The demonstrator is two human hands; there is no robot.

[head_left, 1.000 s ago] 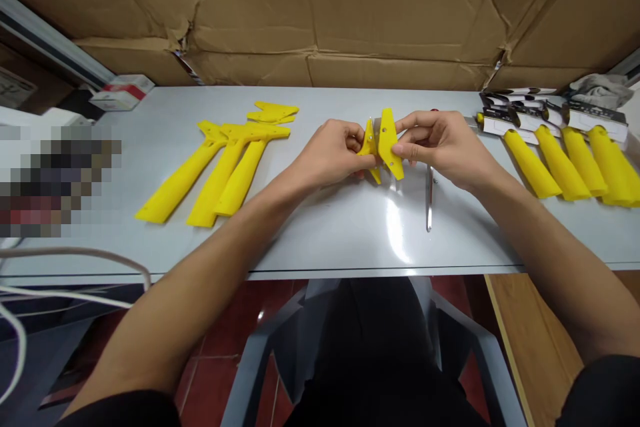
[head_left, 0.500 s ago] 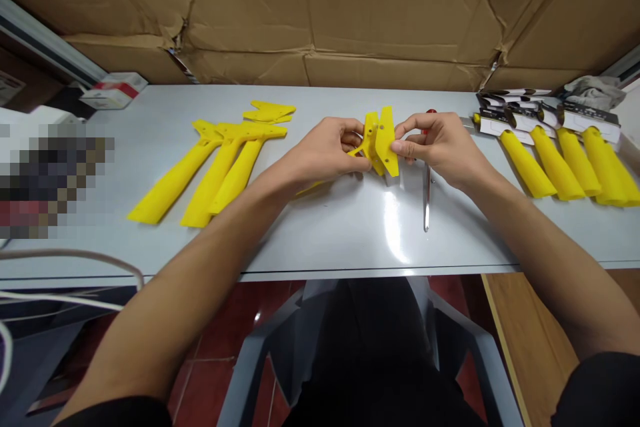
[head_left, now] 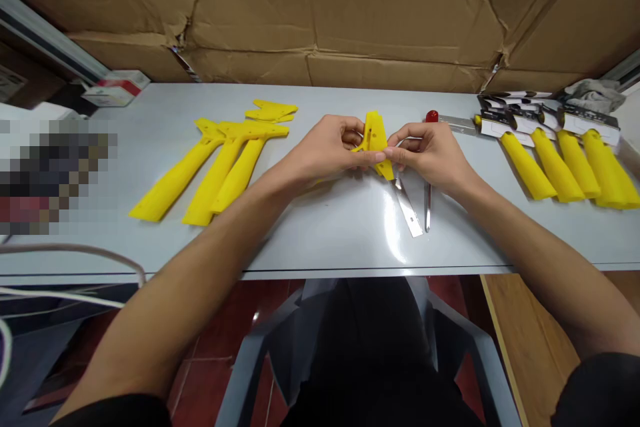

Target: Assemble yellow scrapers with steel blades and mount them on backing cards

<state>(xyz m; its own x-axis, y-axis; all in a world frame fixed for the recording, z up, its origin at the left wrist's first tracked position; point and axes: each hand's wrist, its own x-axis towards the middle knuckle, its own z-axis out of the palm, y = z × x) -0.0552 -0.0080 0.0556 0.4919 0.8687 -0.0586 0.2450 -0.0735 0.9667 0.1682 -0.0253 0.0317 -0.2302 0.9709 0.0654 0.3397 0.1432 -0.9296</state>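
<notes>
My left hand (head_left: 333, 143) is closed around a yellow scraper handle (head_left: 369, 127), whose wide head points up between my hands. Fingers and thumb of my right hand (head_left: 425, 150) pinch a flat yellow cover plate (head_left: 379, 140), which lies against that head. My left thumb presses on the plate too. A thin metal blade with holes (head_left: 407, 210) sticks out below the head towards the table's front edge; whether it touches the table I cannot tell. Beneath my right hand lies a screwdriver with a red handle (head_left: 431, 116), its middle hidden.
Several yellow scraper handles (head_left: 167, 183) lie at left, with loose yellow plates (head_left: 270, 111) behind them. On the right are several yellow handles with packaged heads (head_left: 525, 163) and a metal strip (head_left: 457, 124). A small white and red box (head_left: 117, 88) stands back left. Cardboard (head_left: 400, 13) lines the back.
My right hand has moved left and brought the yellow plate against the handle's head. My left thumb now lies over it. The metal blade has come into view below.
</notes>
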